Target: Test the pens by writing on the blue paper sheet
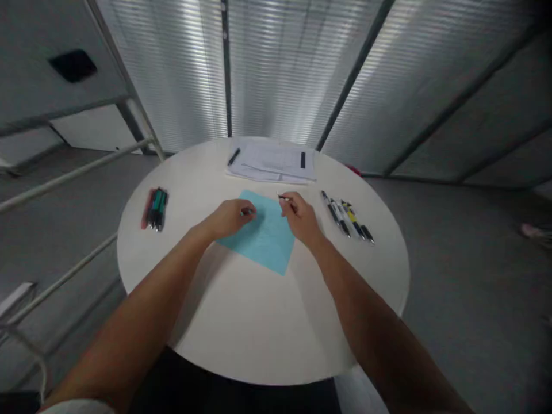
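A light blue sheet (267,238) lies at an angle on the round white table (259,322). Over its left part, my left hand (233,218) is closed around a small pen part, mostly hidden by the fingers. My right hand (302,217) pinches a thin dark pen piece with a pale tip, above the sheet's right edge. A gap separates the two hands. To the right lie several pens (338,215), white, black and yellow. On the left, several black and teal pens (157,208) rest side by side by a reddish one.
White papers (276,158) lie at the table's far edge, with a black pen (233,156) on their left side. Behind the table stands a ribbed translucent partition (267,75). Pale metal rails (77,175) run along the left.
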The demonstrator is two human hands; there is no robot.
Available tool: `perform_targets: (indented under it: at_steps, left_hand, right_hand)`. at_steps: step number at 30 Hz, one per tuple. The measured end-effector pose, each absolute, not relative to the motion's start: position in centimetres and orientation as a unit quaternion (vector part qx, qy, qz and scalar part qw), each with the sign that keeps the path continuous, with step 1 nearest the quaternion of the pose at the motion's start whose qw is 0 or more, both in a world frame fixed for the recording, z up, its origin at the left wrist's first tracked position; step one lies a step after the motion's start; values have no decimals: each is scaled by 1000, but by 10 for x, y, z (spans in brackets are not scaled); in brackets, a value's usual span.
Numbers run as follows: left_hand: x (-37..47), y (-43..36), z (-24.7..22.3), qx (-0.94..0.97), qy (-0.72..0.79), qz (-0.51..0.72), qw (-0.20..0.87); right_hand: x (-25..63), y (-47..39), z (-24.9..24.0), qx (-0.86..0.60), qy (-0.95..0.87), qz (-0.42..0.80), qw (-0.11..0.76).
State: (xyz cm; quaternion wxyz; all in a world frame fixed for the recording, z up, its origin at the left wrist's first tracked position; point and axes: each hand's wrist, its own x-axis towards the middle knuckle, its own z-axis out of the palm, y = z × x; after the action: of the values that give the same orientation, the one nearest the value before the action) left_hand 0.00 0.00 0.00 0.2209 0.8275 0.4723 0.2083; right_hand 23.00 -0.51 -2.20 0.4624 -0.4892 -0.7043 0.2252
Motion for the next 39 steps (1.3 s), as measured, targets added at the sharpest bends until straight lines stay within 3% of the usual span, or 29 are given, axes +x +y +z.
perform_targets:
  at_steps: [16, 30, 39]
  left_hand:
    - [0, 2, 0, 809, 444, 305, 235]
    - [23, 2, -1, 471, 406, 523, 583]
    - [27, -1, -3, 450, 392, 502, 627]
  right_hand:
    - [230, -6, -24, -481, -719, 211, 455]
    - [228, -8, -26, -433, -756, 249, 423]
    - [226, -12, -21, -413, -785, 252, 387]
